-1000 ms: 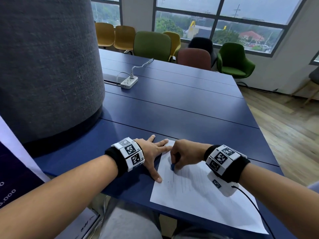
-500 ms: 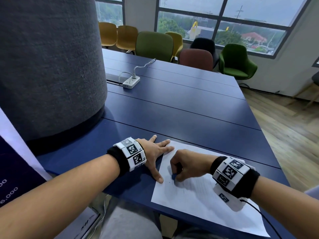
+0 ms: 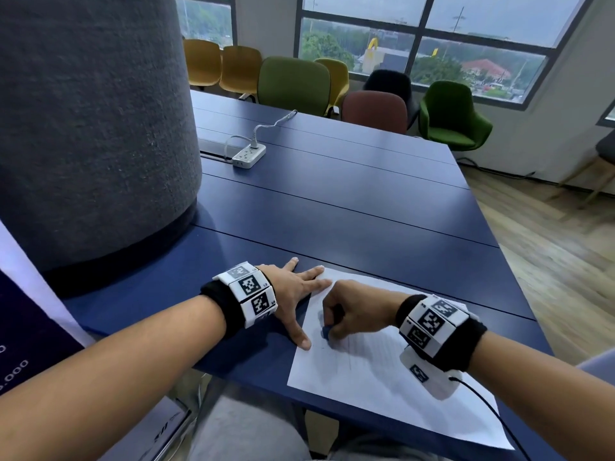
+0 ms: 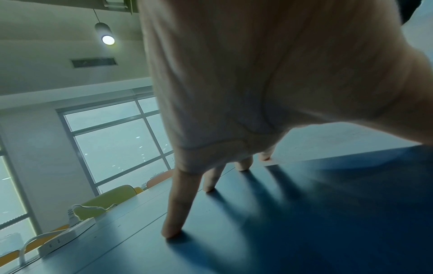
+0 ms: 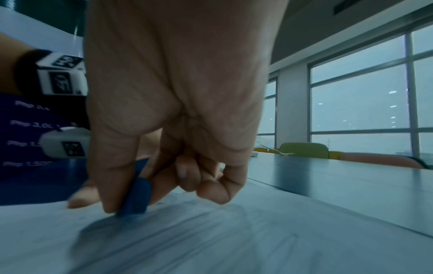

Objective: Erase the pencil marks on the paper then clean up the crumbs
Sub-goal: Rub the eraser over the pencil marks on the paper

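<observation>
A white sheet of paper (image 3: pixel 382 387) with faint pencil lines lies at the near edge of the blue table (image 3: pixel 332 201). My right hand (image 3: pixel 349 311) pinches a small blue eraser (image 3: pixel 325 333) and presses its tip on the paper near the sheet's left side; the eraser (image 5: pixel 137 198) shows between thumb and fingers (image 5: pixel 110 185) in the right wrist view. My left hand (image 3: pixel 296 294) lies flat with straight spread fingers (image 4: pixel 173 218) on the table, its fingertips on the paper's left edge. No crumbs are clear enough to tell.
A large grey fabric-covered column (image 3: pixel 83 128) stands on the table at the left. A white power strip (image 3: pixel 249 155) with its cord lies further back. Coloured chairs (image 3: pixel 293 83) line the far side under the windows. Wooden floor (image 3: pixel 549 244) lies to the right.
My right hand with the eraser slid down the paper towards me, then stayed around the same spot. The left hand has kept its place on the paper's edge.
</observation>
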